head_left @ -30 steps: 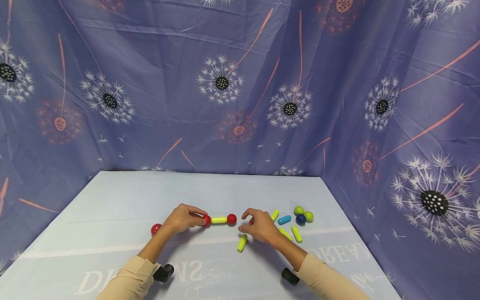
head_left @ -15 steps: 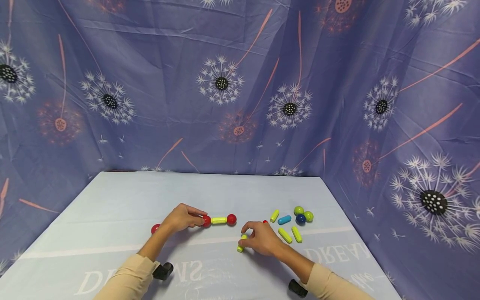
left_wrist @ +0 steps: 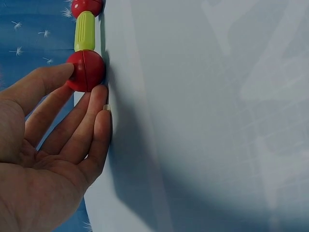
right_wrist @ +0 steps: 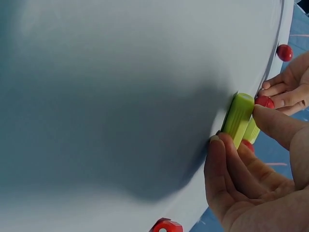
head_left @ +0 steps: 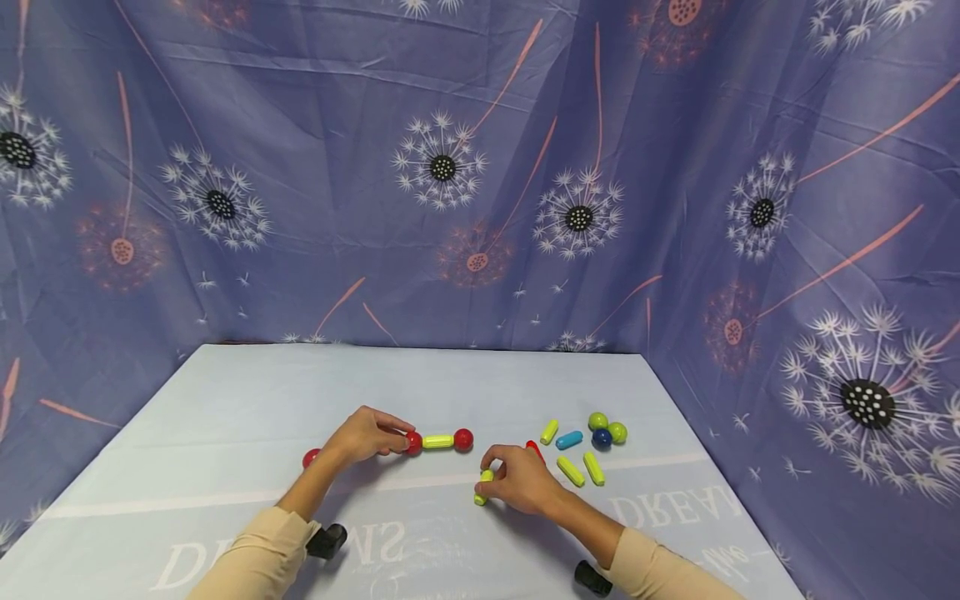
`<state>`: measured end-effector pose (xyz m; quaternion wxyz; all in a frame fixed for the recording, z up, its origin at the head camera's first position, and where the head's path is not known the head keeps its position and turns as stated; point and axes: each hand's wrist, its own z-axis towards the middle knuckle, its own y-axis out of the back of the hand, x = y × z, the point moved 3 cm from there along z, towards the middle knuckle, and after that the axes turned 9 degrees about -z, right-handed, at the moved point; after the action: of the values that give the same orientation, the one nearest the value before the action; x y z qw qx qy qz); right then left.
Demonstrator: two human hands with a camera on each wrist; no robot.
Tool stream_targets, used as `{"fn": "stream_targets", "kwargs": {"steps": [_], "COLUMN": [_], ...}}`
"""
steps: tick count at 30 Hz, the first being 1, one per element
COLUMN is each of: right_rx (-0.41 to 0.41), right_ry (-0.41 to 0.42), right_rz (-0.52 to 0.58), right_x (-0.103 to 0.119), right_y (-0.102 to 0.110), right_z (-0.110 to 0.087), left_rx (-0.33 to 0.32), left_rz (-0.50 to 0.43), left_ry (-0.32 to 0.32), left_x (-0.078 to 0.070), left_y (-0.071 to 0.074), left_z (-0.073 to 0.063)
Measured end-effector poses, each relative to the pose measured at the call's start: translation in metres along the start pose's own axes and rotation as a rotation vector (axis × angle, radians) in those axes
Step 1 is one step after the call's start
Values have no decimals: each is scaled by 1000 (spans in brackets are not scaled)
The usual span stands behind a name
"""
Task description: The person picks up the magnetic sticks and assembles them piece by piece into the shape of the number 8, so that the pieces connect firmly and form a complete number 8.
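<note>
In the head view my left hand [head_left: 367,435] pinches a red ball [head_left: 414,443] between thumb and fingers. That ball joins one end of a yellow-green rod [head_left: 438,441], and a second red ball [head_left: 463,439] caps the other end. The left wrist view shows the thumb on the side of the gripped ball [left_wrist: 86,72], which has a seam. Nearer the front, my right hand [head_left: 525,482] holds a separate yellow-green ribbed rod [right_wrist: 237,118] by its sides, low over the table. A red rod [head_left: 536,451] lies just behind the right hand, partly covered by it.
On the pale table [head_left: 375,375], a loose red ball [head_left: 310,457] is partly behind the left wrist. To the right lie a blue rod [head_left: 569,439], yellow-green rods [head_left: 593,468], green balls [head_left: 617,432] and a dark blue ball [head_left: 602,439]. A dandelion-print curtain [head_left: 450,308] rises behind.
My right hand has come down and toward the front and taken hold of the loose yellow-green rod. The red rod behind it has come into sight. My left hand keeps its place on the ball.
</note>
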<state>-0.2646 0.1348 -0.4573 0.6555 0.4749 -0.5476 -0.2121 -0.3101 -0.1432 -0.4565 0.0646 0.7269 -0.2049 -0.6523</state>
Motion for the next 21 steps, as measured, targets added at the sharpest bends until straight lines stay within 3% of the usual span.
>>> {"fn": "stream_targets", "kwargs": {"steps": [15, 21], "right_rx": [52, 27], "right_ry": [-8, 31], "right_rz": [34, 34], "right_x": [9, 14], "right_y": [-6, -9], "right_z": [2, 4], "left_rx": [23, 27], "left_rz": [-21, -31], "left_ry": [-6, -8], "left_x": [1, 0], "left_y": [0, 0], "left_z": [2, 1]}}
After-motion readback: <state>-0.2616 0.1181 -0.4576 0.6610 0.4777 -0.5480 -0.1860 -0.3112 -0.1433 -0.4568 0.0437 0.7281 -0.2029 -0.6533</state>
